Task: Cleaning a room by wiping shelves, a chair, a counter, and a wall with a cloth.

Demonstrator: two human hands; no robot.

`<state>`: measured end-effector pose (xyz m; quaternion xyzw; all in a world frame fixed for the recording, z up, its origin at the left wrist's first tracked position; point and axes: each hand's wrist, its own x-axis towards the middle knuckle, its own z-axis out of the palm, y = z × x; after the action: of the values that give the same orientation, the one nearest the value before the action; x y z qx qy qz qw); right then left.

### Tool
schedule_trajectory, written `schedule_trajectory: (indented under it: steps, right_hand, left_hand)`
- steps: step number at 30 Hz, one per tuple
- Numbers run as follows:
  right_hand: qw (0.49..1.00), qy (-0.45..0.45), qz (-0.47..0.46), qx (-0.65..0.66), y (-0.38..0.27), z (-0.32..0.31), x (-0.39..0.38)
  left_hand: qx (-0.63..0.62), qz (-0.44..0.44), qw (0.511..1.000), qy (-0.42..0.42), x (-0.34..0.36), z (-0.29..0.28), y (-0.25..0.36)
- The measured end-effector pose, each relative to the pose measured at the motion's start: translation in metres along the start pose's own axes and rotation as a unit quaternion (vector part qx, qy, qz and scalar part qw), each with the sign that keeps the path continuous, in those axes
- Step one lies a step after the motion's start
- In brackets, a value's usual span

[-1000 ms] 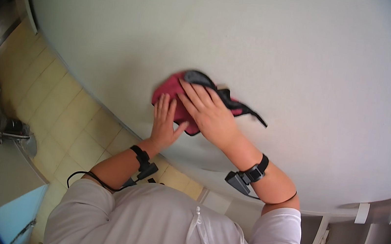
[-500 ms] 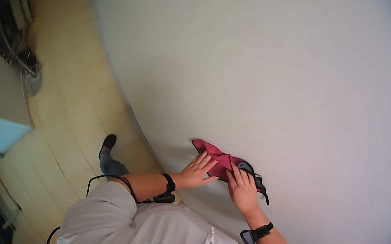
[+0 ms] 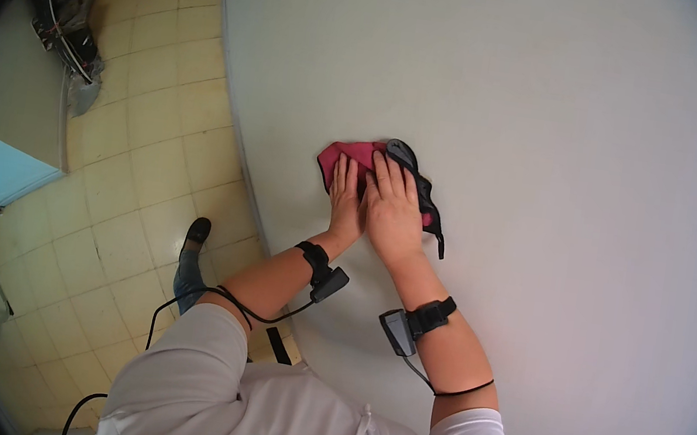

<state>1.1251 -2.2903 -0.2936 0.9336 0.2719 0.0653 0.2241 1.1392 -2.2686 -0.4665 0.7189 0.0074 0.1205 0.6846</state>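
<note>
A dark pink fabric piece (image 3: pixel 357 150) with black edging lies crumpled on a large pale tabletop (image 3: pixel 502 123). A black and grey folded part with a thin strap end runs along its right side; what kind of article it is, I cannot tell. My left hand (image 3: pixel 347 204) lies flat on the pink cloth, fingers stretched forward. Beside it, almost touching, my right hand (image 3: pixel 394 215) presses flat with extended fingers where the pink meets the black part. Neither hand is closed around the fabric. Part of it is hidden under my fingers.
Black straps with small grey boxes (image 3: pixel 398 330) circle both my forearms, with black cables (image 3: pixel 265 319) attached. Left of the tabletop's edge is a yellow tiled floor (image 3: pixel 142 182), where a leg in jeans and a dark shoe (image 3: pixel 199 230) show. Dark equipment (image 3: pixel 69 31) stands at far left.
Both hands and the fabric have moved forward and somewhat left across the tabletop. My hands have come closer together, and my arms reach out further.
</note>
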Motion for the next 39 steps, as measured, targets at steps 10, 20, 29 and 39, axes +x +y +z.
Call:
schedule_trajectory:
  steps: [10, 20, 29, 39]
  right_hand:
    - [0.975, -0.205, -0.07, 0.043, -0.057, 0.065, -0.085]
    - [0.993, -0.071, -0.003, 0.091, -0.037, 0.019, 0.004]
    - [0.953, 0.235, 0.148, 0.121, 0.036, -0.093, 0.072]
    - [0.94, 0.21, 0.223, 0.148, -0.005, -0.074, 0.016]
  left_hand:
    - [-0.098, -0.167, 0.969, -0.152, -0.166, 0.032, -0.092]
    - [0.246, 0.117, 0.957, -0.101, -0.016, -0.005, -0.08]
    - [0.03, 0.241, 0.969, -0.05, 0.187, -0.052, 0.15]
    - [0.079, 0.403, 0.905, -0.113, 0.144, -0.058, 0.093]
